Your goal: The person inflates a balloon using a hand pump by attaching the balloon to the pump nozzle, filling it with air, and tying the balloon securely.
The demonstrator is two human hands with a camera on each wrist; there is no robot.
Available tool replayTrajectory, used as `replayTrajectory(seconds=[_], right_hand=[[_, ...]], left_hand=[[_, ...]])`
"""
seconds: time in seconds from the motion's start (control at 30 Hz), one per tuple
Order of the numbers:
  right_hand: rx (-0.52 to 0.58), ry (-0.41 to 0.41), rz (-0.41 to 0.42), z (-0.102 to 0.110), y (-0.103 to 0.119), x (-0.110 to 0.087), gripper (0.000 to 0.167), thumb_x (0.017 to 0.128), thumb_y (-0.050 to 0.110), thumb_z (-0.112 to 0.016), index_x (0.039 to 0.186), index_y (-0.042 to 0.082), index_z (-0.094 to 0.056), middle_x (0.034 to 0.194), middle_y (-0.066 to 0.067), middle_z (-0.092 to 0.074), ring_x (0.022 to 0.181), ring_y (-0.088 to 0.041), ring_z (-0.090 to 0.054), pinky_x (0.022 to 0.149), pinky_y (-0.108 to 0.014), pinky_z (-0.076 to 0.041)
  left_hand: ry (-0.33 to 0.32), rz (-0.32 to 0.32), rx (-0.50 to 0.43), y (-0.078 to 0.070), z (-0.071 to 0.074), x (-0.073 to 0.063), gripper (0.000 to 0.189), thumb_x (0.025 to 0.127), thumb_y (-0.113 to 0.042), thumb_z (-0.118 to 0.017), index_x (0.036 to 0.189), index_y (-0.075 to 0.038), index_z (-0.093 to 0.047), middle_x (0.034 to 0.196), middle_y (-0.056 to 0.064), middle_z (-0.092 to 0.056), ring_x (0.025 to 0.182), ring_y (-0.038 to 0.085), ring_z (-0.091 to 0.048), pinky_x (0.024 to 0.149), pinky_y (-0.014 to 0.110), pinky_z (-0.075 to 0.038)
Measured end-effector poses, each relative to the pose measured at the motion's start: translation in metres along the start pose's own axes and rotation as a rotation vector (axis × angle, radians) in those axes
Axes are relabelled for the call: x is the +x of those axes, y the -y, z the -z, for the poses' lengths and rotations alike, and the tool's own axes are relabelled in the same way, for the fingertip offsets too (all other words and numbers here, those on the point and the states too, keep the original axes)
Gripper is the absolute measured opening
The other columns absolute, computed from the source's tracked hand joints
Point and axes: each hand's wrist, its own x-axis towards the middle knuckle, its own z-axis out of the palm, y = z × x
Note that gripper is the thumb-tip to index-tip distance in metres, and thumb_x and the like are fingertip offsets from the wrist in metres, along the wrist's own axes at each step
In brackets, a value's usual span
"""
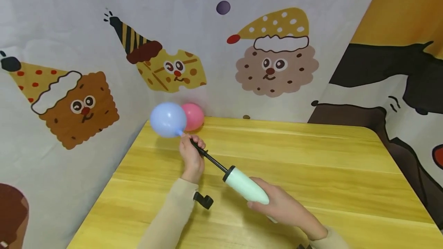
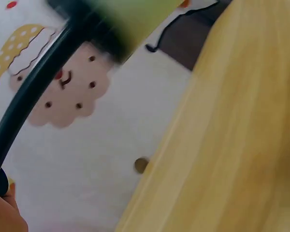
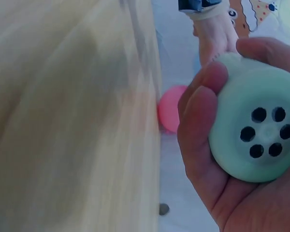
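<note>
A round, filled blue balloon point(image 1: 167, 120) points its neck at my left hand point(image 1: 192, 155), whose fingers pinch it around the black front end of a hand balloon pump point(image 1: 246, 185). My right hand point(image 1: 282, 205) grips the pump's mint-green barrel. Between the two hands a stretch of black shaft point(image 1: 216, 163) shows; the left wrist view has it up close, with the barrel's dark collar blurred. From the right wrist, the barrel's round end point(image 3: 266, 166) faces the camera with several dark holes, my fingers wrapped around its side. The nozzle tip is hidden by the left fingers and balloon neck.
A smaller pink balloon point(image 1: 195, 117) sits at the table's back edge, partly behind the blue one. The wood-grain table point(image 1: 294, 153) lies under both arms. A cloth backdrop point(image 1: 214, 41) with cartoon cookies and cheese hangs close behind and to the left.
</note>
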Motion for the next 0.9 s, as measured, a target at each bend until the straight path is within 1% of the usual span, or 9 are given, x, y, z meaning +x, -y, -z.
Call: replayTrajectory(seconds=[0.1,0.2,0.33,0.43,0.53,0.6,0.73,0.8,0.9], right_hand=[[0.020,-0.013,-0.020,-0.008,0.002,0.010,0.063,0.099,0.037,-0.070,0.154,0.021,-0.044,0.107,-0.009,-0.064,0.056,-0.013,-0.060,0.047,-0.035,-0.054],[0.032,-0.025,-0.028,-0.014,0.005,0.022,0.064,0.099,0.039,-0.070,0.154,0.020,-0.044,0.099,-0.008,-0.065,0.051,-0.013,-0.059,0.044,-0.035,-0.053],[0.077,-0.018,-0.028,-0.016,0.007,0.031,0.065,0.099,0.038,-0.070,0.155,0.019,-0.043,0.094,-0.008,-0.064,0.050,-0.014,-0.059,0.043,-0.034,-0.053],[0.083,-0.028,-0.036,-0.014,0.007,0.028,0.065,0.099,0.037,-0.070,0.156,0.022,-0.043,0.100,-0.010,-0.064,0.058,-0.018,-0.062,0.047,-0.035,-0.055],[0.051,-0.037,-0.037,-0.006,0.004,0.019,0.066,0.099,0.039,-0.071,0.157,0.024,-0.042,0.108,-0.010,-0.065,0.068,-0.020,-0.064,0.053,-0.036,-0.056],[0.011,-0.034,-0.028,-0.001,0.001,0.009,0.066,0.099,0.040,-0.071,0.156,0.024,-0.043,0.113,-0.009,-0.065,0.076,-0.018,-0.064,0.057,-0.035,-0.057],[-0.041,-0.006,0.012,0.006,-0.004,-0.008,0.062,0.100,0.040,-0.070,0.154,0.023,-0.045,0.117,-0.005,-0.065,0.086,-0.017,-0.063,0.064,-0.032,-0.055],[-0.057,-0.004,0.023,0.006,-0.006,-0.012,0.060,0.100,0.040,-0.070,0.153,0.026,-0.047,0.117,-0.002,-0.066,0.088,-0.017,-0.062,0.067,-0.032,-0.054],[-0.061,-0.009,0.025,0.002,-0.007,-0.011,0.059,0.099,0.040,-0.070,0.152,0.028,-0.047,0.117,-0.001,-0.066,0.088,-0.015,-0.063,0.067,-0.031,-0.054]], left_hand=[[0.009,0.019,0.018,0.009,-0.002,-0.011,0.034,0.115,-0.024,-0.028,0.088,-0.012,-0.042,0.068,-0.002,-0.046,0.051,0.008,-0.045,0.048,0.020,-0.040],[0.029,0.041,0.048,0.017,-0.006,-0.022,0.033,0.115,-0.025,-0.028,0.088,-0.012,-0.042,0.069,-0.002,-0.047,0.052,0.008,-0.045,0.049,0.020,-0.041],[0.035,0.052,0.079,0.019,-0.009,-0.027,0.033,0.115,-0.024,-0.030,0.088,-0.012,-0.044,0.069,-0.002,-0.047,0.052,0.008,-0.046,0.050,0.020,-0.042],[0.036,0.063,0.080,0.017,-0.011,-0.023,0.033,0.115,-0.023,-0.030,0.087,-0.011,-0.044,0.069,-0.002,-0.047,0.052,0.008,-0.046,0.050,0.020,-0.042],[0.037,0.068,0.070,0.009,-0.011,-0.012,0.034,0.115,-0.025,-0.029,0.087,-0.012,-0.044,0.069,-0.002,-0.048,0.052,0.009,-0.046,0.049,0.021,-0.042],[0.026,0.061,0.053,0.001,-0.008,-0.002,0.034,0.115,-0.027,-0.029,0.088,-0.012,-0.043,0.068,-0.002,-0.048,0.052,0.009,-0.046,0.049,0.021,-0.042],[-0.031,0.031,0.014,-0.011,0.003,0.015,0.033,0.115,-0.026,-0.031,0.087,-0.012,-0.041,0.067,-0.003,-0.047,0.051,0.009,-0.045,0.048,0.020,-0.040],[-0.042,0.025,0.010,-0.012,0.008,0.016,0.033,0.115,-0.025,-0.030,0.087,-0.012,-0.041,0.067,-0.003,-0.046,0.052,0.009,-0.045,0.049,0.019,-0.040],[-0.037,0.031,0.018,-0.008,0.010,0.010,0.035,0.115,-0.028,-0.030,0.087,-0.012,-0.041,0.068,-0.002,-0.046,0.053,0.009,-0.045,0.050,0.020,-0.040]])
